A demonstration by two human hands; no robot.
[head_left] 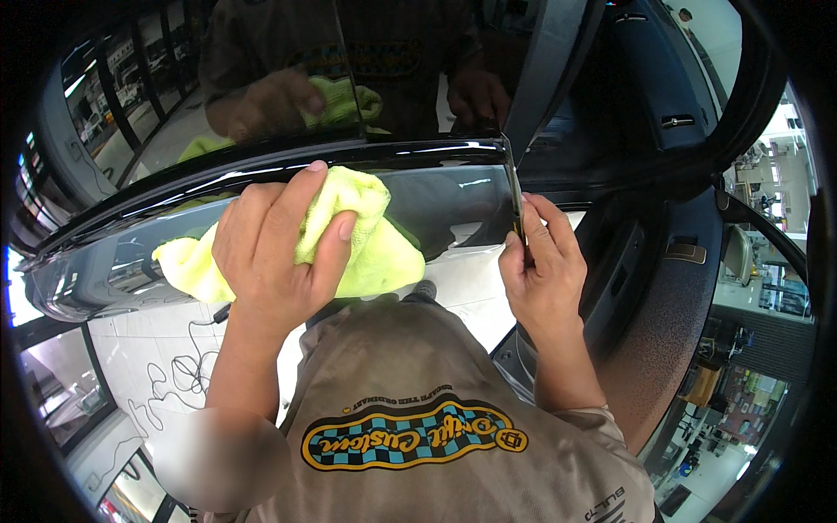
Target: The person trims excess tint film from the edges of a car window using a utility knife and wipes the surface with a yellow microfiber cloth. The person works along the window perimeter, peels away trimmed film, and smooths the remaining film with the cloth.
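My left hand (277, 240) is closed on a crumpled yellow-green microfiber cloth (370, 257), with its thumb and index finger pressed into the folds. The cloth lies against the glossy dark panel of a car door (453, 205), just below the black window trim (418, 155). My right hand (547, 266) is at the door's upright rear edge, thumb and fingers pinched together. Between them shows something slim and dark with a bit of yellow; it lies along the edge, and I cannot make out its kind.
Dark window glass (270, 70) above the trim mirrors my hands and the cloth. To the right is the car's interior with a trim panel (671, 305). A black cable (187, 370) lies looped on the pale tiled floor (118, 340) at the left.
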